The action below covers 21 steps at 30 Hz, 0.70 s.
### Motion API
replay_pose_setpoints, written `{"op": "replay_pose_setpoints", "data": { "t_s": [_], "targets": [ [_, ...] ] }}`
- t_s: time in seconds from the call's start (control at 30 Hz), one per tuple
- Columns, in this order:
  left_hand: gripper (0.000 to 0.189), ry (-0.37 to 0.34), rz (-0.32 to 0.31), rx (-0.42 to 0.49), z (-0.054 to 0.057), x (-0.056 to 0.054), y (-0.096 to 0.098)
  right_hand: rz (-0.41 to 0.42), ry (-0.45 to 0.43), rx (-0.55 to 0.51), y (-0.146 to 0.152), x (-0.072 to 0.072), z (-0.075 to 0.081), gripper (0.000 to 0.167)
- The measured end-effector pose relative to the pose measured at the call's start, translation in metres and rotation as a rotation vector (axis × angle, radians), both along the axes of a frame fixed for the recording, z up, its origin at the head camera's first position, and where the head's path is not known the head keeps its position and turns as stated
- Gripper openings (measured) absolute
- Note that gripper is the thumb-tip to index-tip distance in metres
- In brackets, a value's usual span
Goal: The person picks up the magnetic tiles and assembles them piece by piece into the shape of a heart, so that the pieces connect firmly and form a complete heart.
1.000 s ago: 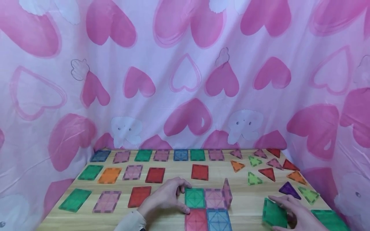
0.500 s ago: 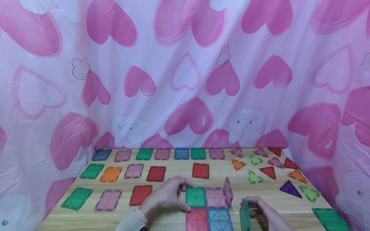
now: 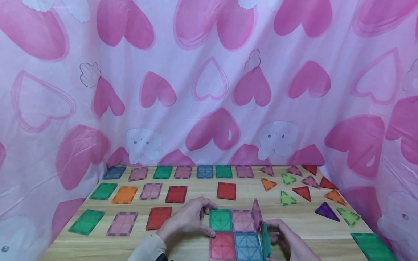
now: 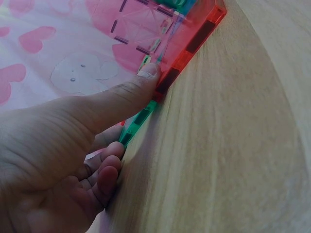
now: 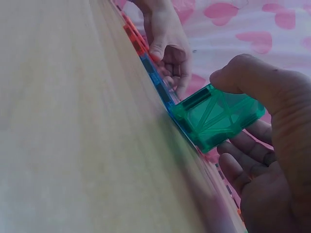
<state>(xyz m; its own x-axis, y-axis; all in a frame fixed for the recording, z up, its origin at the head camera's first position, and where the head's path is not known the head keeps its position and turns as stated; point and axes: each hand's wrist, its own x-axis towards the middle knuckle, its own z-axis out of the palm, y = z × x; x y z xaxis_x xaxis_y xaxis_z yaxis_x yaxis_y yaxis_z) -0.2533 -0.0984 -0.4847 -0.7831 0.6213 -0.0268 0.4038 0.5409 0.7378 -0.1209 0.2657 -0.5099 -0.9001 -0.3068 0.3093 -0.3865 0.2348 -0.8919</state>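
Four-part square of flat magnetic tiles lies on the table: green [image 3: 220, 220], pink [image 3: 242, 219], red [image 3: 222, 247] and blue [image 3: 248, 247]. A pink tile [image 3: 256, 213] stands upright at the right edge of the flat pink one. My left hand [image 3: 187, 219] rests at the square's left side, thumb against the red tile's edge [image 4: 182, 63] and fingers by the green tile. With my right hand [image 3: 287, 237] I hold another green magnetic tile [image 5: 218, 116] on edge, pinched between thumb and fingers. Its lower edge is right at the blue tile's right side.
Rows of square tiles lie behind and left, including a red one [image 3: 226, 191] and an orange one [image 3: 125, 195]. Several triangular tiles, one purple [image 3: 327, 211], spread over the right. A larger green tile [image 3: 373, 246] lies at the front right. A heart-print curtain [image 3: 209, 90] surrounds the table.
My right hand has carried the green tile leftward from the table's right side to the blue tile's right edge, turning it edge-on to the head view. My left hand has stayed in place.
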Motion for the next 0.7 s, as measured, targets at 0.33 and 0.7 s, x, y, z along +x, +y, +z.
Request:
{"op": "replay_pose_setpoints", "data": {
  "t_s": [0.33, 0.7],
  "targets": [
    [0.071, 0.018, 0.006, -0.015, 0.0, -0.001, 0.0, 0.135, -0.333, 0.06, 0.015, -0.011, 0.011, 0.08],
    [0.058, 0.077, -0.003, 0.009, 0.006, -0.006, 0.004, 0.16, -0.395, 0.065, 0.017, -0.019, 0.006, 0.096]
  ]
}}
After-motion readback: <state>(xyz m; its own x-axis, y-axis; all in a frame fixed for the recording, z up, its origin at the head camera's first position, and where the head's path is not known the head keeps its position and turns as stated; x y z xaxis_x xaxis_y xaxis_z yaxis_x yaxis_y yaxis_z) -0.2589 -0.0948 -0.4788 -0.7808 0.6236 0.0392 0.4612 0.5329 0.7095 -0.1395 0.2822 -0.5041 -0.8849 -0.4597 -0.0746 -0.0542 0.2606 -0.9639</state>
